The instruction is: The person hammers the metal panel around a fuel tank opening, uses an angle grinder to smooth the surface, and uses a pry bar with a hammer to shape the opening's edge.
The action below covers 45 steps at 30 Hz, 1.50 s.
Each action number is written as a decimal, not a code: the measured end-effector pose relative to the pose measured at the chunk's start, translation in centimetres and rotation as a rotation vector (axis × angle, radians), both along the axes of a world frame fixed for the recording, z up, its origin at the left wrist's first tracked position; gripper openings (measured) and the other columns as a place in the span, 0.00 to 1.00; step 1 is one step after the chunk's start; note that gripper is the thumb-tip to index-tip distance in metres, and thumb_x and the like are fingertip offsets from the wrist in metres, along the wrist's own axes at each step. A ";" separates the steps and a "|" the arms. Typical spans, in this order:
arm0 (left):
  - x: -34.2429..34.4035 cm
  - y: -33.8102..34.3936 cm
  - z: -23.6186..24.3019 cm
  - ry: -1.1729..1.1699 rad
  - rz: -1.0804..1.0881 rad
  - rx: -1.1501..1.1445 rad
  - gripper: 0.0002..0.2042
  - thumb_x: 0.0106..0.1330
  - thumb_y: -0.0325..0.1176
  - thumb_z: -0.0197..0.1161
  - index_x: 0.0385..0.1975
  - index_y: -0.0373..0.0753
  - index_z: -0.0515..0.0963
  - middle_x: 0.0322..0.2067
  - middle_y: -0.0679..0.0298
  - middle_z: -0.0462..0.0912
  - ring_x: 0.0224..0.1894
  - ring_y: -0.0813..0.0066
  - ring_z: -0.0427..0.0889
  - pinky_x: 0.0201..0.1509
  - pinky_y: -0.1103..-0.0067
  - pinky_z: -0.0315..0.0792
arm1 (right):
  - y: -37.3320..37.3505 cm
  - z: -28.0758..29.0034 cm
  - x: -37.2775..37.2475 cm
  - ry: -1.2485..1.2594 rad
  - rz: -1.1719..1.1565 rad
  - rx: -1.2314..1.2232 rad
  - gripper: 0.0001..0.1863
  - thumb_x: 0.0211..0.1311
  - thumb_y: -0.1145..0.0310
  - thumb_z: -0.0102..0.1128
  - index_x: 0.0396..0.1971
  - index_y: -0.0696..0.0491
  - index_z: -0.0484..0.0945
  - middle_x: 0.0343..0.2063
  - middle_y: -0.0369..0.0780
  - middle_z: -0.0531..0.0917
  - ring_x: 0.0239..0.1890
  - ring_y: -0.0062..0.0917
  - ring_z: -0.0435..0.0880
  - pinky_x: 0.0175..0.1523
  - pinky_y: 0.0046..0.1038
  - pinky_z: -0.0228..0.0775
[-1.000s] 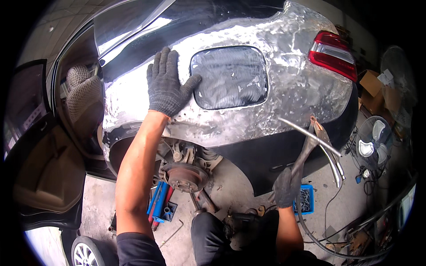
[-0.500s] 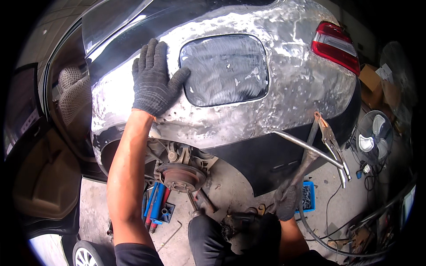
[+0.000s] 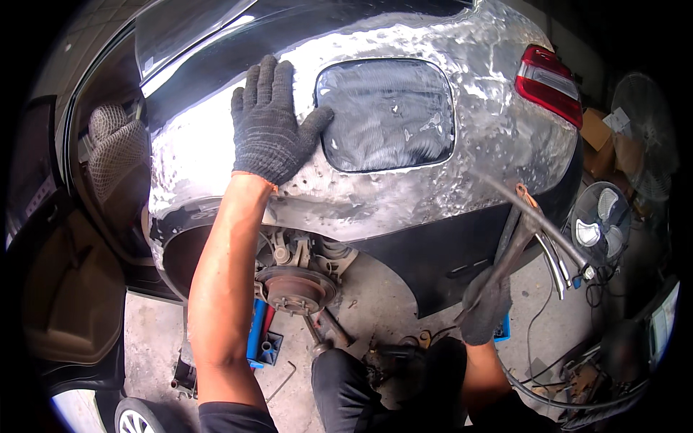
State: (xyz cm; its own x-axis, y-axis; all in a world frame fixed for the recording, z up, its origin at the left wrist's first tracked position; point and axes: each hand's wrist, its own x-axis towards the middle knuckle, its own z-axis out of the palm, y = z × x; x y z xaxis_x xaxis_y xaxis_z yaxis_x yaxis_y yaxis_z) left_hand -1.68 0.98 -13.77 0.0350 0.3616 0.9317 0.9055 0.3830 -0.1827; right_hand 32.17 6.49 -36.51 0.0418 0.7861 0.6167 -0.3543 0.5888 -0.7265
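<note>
My left hand (image 3: pixel 280 124), in a dark grey knit glove, lies flat with fingers apart on the car's scuffed bare-metal rear panel (image 3: pixel 195 169), just left of the rounded fuel-door area (image 3: pixel 384 114). My right hand (image 3: pixel 482 307), also gloved, is wrapped round the dark handle of a hammer-like tool (image 3: pixel 502 270) at lower right; its slanting metal bar (image 3: pixel 556 236) is slightly blurred at the upper end. Behind it, locking pliers (image 3: pixel 556 267) with an orange-tinged jaw stand near the panel's lower edge, partly hidden. The red tail light (image 3: pixel 548 84) is at upper right.
An open car door (image 3: pixel 72 281) is at left, the exposed brake disc (image 3: pixel 296 287) below the panel. A loose wheel (image 3: pixel 137 418), blue stands (image 3: pixel 258 335), a blue bin (image 3: pixel 504 328) and cables are on the floor. A fan (image 3: pixel 599 224) and cardboard boxes (image 3: pixel 598 133) are at right.
My left hand shifts slightly in view while staying flat on the panel. My right hand and its tool have moved right, and the bar's upper end has risen since half a second ago.
</note>
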 end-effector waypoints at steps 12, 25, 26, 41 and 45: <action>0.2 -0.1 -0.1 -0.038 -0.009 0.020 0.43 0.62 0.59 0.62 0.69 0.33 0.59 0.72 0.46 0.55 0.75 0.47 0.51 0.75 0.53 0.45 | 2.8 15.7 -3.2 -0.516 -0.271 0.417 0.21 0.74 0.52 0.51 0.41 0.59 0.74 0.20 0.32 0.74 0.22 0.15 0.73 0.26 0.22 0.66; 0.5 -0.5 0.0 -0.087 -0.026 0.002 0.44 0.63 0.60 0.60 0.70 0.32 0.59 0.73 0.46 0.53 0.76 0.49 0.50 0.76 0.54 0.43 | 1.1 19.6 -9.6 -0.658 -0.323 0.635 0.15 0.68 0.62 0.60 0.39 0.60 0.74 0.21 0.55 0.78 0.25 0.54 0.79 0.28 0.45 0.68; 0.6 -0.4 -0.1 -0.090 -0.030 0.000 0.44 0.63 0.60 0.60 0.70 0.32 0.59 0.73 0.46 0.53 0.76 0.49 0.50 0.76 0.54 0.43 | 0.7 19.7 -9.8 -0.683 -0.320 0.635 0.14 0.67 0.62 0.60 0.39 0.60 0.74 0.20 0.55 0.78 0.25 0.55 0.79 0.28 0.46 0.69; 0.6 -0.3 -0.3 -0.101 -0.036 -0.004 0.43 0.63 0.60 0.60 0.70 0.32 0.59 0.73 0.46 0.53 0.76 0.50 0.49 0.77 0.55 0.43 | 1.5 19.6 -10.3 -0.710 -0.407 0.628 0.14 0.68 0.61 0.59 0.37 0.58 0.72 0.20 0.52 0.80 0.26 0.53 0.82 0.29 0.45 0.72; 0.4 -0.5 -0.1 -0.091 -0.020 -0.003 0.43 0.63 0.59 0.60 0.70 0.32 0.59 0.73 0.46 0.54 0.76 0.49 0.50 0.77 0.55 0.43 | 0.3 19.7 -9.3 -0.483 -0.451 0.695 0.15 0.68 0.61 0.59 0.41 0.59 0.74 0.19 0.52 0.80 0.25 0.51 0.83 0.29 0.44 0.71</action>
State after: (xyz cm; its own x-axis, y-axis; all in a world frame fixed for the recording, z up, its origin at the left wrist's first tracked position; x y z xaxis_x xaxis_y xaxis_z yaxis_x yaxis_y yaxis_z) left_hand -1.25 0.53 -13.88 -0.0426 0.3647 0.9301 0.9259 0.3642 -0.1004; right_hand 22.88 6.81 -16.79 -0.1298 0.2103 0.9690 0.2569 0.9510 -0.1720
